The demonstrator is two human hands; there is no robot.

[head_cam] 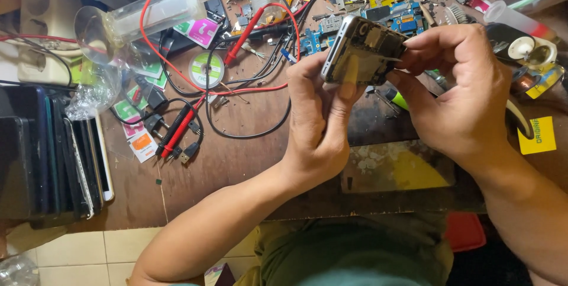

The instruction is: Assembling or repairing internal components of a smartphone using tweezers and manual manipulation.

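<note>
Left hand (316, 126) and right hand (458, 94) around opened phone (362, 49)

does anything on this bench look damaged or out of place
Yes. The phone, held by the left hand and right hand, is open, its insides bare. Loose circuit boards lie scattered behind it.

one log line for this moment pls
left hand: grips opened silver phone | right hand: fingertips at its exposed inside | below: cluttered brown wooden bench

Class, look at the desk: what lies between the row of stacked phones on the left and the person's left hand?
In the head view, red and black probes and cables on bare wood.
</note>
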